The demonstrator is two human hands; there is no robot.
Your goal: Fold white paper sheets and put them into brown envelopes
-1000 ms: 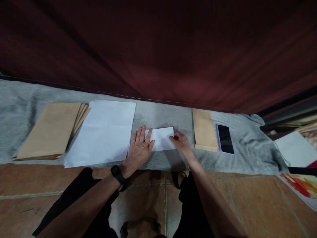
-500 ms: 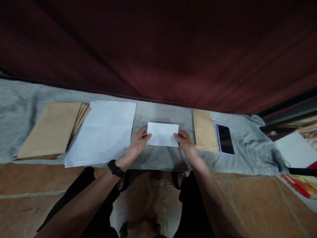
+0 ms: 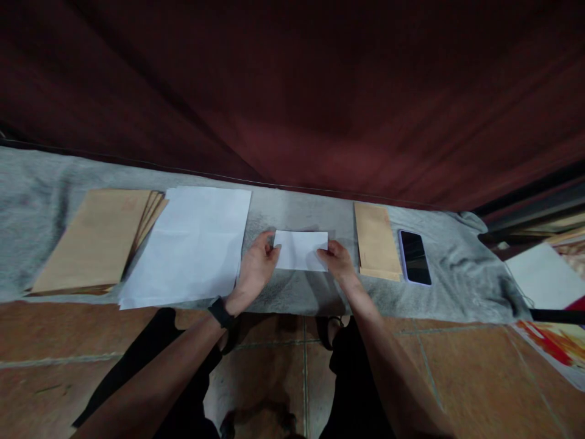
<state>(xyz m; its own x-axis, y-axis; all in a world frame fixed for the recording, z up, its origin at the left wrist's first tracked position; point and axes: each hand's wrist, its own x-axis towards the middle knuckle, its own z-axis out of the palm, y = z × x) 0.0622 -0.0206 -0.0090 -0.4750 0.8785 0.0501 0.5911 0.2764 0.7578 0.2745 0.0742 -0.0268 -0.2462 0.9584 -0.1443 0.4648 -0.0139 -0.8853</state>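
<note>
A small white rectangle of paper (image 3: pixel 301 250), apparently folded, is held level between my two hands just over the grey cloth (image 3: pixel 315 213). My left hand (image 3: pixel 260 262) pinches its left edge, thumb on top and fingers behind. At the opposite edge, my right hand (image 3: pixel 337 259) grips it the same way, its thumb lying on the white face. Left of my left hand lies a stack of large white sheets (image 3: pixel 196 244) with a faint crease across it. Brown envelopes (image 3: pixel 377 241) rest to the right of my right hand.
Larger brown envelopes (image 3: pixel 98 238) lie fanned at the far left, partly beside the white sheets. A phone in a purple case (image 3: pixel 415 257) is right of the smaller envelopes. A dark red curtain (image 3: pixel 292 122) hangs behind; tiled floor (image 3: pixel 457 366) shows in front.
The white paper has come slightly lower and looks a little smaller, tilted differently. My left hand has shifted a bit to the right and turned; both hands keep hold.
</note>
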